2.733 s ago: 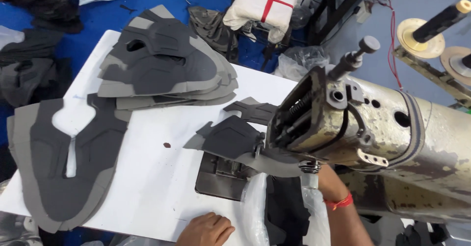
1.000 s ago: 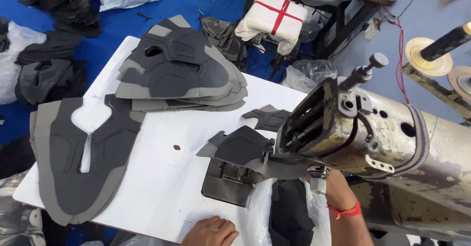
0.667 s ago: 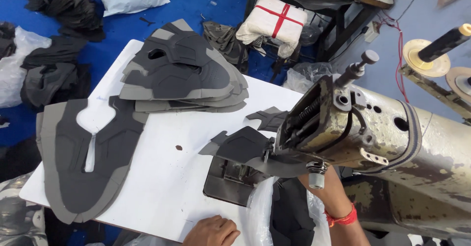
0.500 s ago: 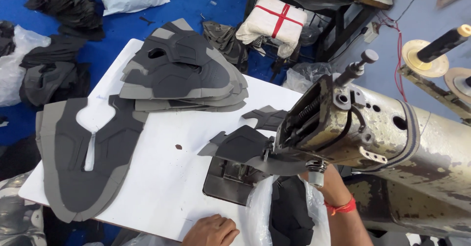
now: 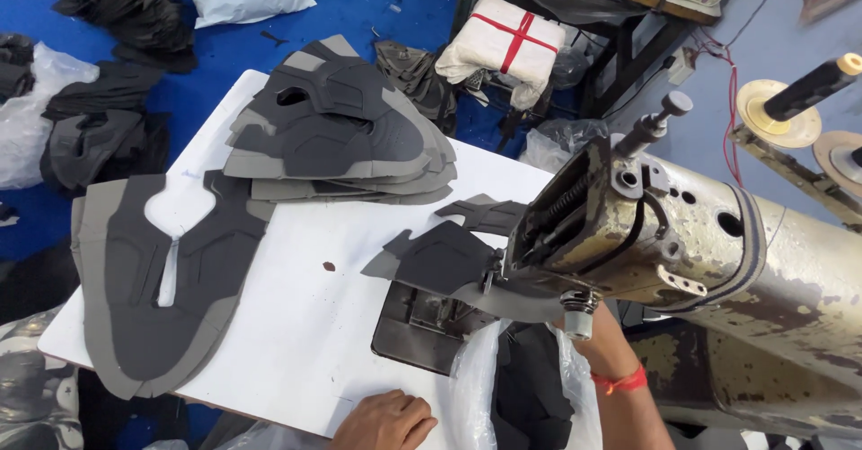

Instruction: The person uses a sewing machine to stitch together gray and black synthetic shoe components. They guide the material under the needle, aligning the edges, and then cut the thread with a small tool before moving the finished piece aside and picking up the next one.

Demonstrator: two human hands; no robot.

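Observation:
My left hand (image 5: 382, 421) rests at the near edge of the white table (image 5: 305, 333), fingers loosely spread, holding nothing. My right forearm, with a red thread band (image 5: 621, 382) on the wrist, reaches up under the head of the old sewing machine (image 5: 682, 234); the hand itself is hidden behind it. A dark grey shoe-upper piece (image 5: 444, 261) lies under the needle area on the dark metal plate (image 5: 417, 329). A smaller grey piece (image 5: 485, 212) lies just beyond it.
A stack of grey shoe uppers (image 5: 332, 136) sits at the table's far side, and flat open uppers (image 5: 153, 279) hang over its left edge. A plastic bag of dark pieces (image 5: 530, 396) hangs in front. Fabric heaps and bags lie on the blue floor (image 5: 377, 1).
Only the camera view has shifted a little. Both hands and the grey piece under the machine stay where they were.

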